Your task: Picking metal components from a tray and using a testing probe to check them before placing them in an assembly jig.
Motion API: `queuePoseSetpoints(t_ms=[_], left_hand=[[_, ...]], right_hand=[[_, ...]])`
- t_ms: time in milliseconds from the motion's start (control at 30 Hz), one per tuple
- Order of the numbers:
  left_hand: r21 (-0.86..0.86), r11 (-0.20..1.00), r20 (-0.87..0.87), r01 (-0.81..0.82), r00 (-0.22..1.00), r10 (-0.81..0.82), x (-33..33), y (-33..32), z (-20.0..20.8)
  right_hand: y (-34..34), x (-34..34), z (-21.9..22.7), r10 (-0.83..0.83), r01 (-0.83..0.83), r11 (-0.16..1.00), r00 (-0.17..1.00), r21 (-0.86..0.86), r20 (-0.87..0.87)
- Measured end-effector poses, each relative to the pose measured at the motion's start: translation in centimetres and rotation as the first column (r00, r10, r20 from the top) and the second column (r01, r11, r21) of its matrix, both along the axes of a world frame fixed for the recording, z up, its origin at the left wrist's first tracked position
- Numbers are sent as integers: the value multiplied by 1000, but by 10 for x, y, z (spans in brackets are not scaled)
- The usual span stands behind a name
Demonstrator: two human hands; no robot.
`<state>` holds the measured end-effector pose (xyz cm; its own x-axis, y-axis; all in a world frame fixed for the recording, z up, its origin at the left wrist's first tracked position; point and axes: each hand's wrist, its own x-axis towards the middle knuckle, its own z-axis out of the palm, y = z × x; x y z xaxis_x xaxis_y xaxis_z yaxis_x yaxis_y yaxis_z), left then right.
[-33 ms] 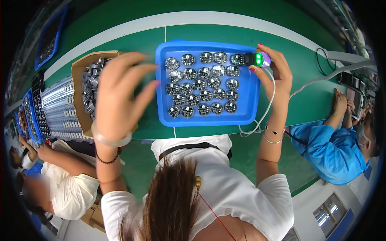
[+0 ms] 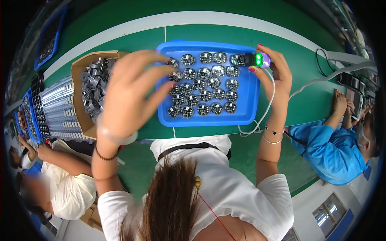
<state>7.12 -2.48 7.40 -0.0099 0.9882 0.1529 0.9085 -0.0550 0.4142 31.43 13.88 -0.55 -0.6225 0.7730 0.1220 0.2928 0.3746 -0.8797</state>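
A blue plastic tray (image 2: 248,116) lies in front of me on the green bench, holding rows of small round circuit modules (image 2: 200,84) with dark and silvery faces. My left hand (image 2: 132,90) reaches over the tray's left rim, fingers spread, its tips over the leftmost modules; I see nothing held in it. Between thumb and fingers of my right hand (image 2: 280,76), at the upper right corner, is a small purple-and-black device (image 2: 263,60) with glowing green lights and a pale cable (image 2: 271,100). Its black end meets the top-right module (image 2: 237,60).
Left of the tray stands a cardboard box (image 2: 78,96) of grey plastic parts (image 2: 93,88), with stacked clear trays (image 2: 60,106) beyond. A grey cable (image 2: 321,76) crosses the bench at right. Co-workers sit on both sides, one in a blue garment (image 2: 325,148).
My left hand has moved right, from beside the tray to over its left modules. My right hand and the device have stayed in place.
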Motion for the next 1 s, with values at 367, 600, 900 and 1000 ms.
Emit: queuePoseSetpoints(t_ms=[367,600,900,1000], left_hand=[[172,868,-225,466,876,-426,55,110,-80],[205,860,-234,467,877,-420,61,116,-82],[322,845,-255,427,899,-357,66,128,-94],[142,888,-269,436,881,-389,66,125,-88]], right_hand=[[-3,3,0,-37,39,999,999,35,-36],[-13,10,-4,-204,209,976,976,58,-79],[-7,37,1,-313,365,927,882,90,-353],[-14,31,9,-130,148,979,983,137,-130]])
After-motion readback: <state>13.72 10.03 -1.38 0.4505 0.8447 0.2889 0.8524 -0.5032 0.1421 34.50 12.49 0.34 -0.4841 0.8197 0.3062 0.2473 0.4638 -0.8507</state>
